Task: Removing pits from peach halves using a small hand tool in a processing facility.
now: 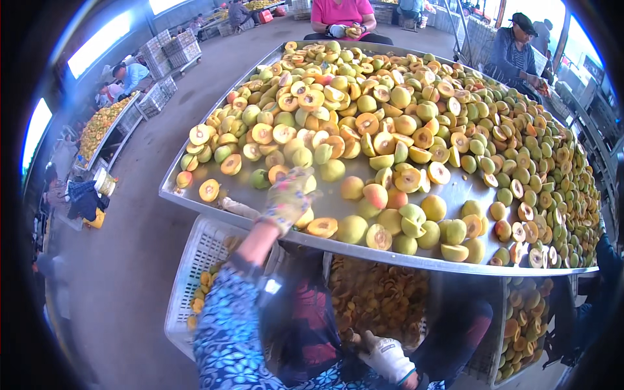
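Observation:
My left hand (288, 199), in a patterned fabric glove, reaches over the near edge of a metal sorting table (234, 192). Its fingers and thumb are around or beside a yellow peach (310, 184); blur hides whether it is gripped. A cut peach half (322, 227) lies to the right of the wrist, by the table rim. Low in front of my lap, my right hand (387, 358), in a white work glove, is closed around a small brownish object (355, 336), whose kind I cannot make out. Whole and halved peaches (370, 122) are heaped across the table.
Below the table stand a white plastic crate (195, 263) with fruit, a container of brownish cut pieces (378, 292) and another crate of halves (521, 326). A person in pink (341, 14) sits opposite; another person (514, 53) works at the right. A rolled pale cloth-like item (239, 207) lies on the rim.

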A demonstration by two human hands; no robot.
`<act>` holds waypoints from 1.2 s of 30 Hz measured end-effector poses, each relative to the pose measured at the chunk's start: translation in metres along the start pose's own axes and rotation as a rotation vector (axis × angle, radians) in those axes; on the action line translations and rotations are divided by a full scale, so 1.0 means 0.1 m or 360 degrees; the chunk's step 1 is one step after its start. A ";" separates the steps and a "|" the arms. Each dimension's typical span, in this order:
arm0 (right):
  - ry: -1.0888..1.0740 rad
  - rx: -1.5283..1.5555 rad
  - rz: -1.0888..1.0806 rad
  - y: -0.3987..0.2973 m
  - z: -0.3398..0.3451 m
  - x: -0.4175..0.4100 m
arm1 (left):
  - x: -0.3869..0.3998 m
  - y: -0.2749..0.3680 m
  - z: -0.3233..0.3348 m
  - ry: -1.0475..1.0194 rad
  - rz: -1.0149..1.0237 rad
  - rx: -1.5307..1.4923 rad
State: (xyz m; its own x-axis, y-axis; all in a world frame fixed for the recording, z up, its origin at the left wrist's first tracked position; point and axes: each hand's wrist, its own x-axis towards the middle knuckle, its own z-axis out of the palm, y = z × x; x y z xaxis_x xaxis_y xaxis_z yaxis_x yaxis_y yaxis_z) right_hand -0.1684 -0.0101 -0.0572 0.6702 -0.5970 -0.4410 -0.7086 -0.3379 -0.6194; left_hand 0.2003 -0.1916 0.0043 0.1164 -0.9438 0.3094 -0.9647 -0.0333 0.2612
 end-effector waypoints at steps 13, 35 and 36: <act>0.0315 0.1139 -0.0170 -0.22 -0.37 -0.14 | -0.91 0.67 -0.65 0.0000 -0.0454 -0.3372; 0.0191 0.0676 -0.0650 -0.99 -1.01 -0.45 | -2.29 1.80 -0.65 0.0109 -0.0577 -0.2614; 0.0171 0.0671 -0.0642 -0.99 -1.02 -0.45 | -2.30 1.81 -0.66 0.0095 -0.0590 -0.2571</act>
State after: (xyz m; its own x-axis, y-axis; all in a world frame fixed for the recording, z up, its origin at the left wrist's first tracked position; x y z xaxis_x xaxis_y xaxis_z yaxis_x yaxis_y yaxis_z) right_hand -0.1505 -0.0239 0.0901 0.8266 -0.5594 -0.0623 -0.2388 -0.2484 -0.9388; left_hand 0.0148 0.0409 0.0405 0.3138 -0.9486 0.0402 0.3361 0.1506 0.9297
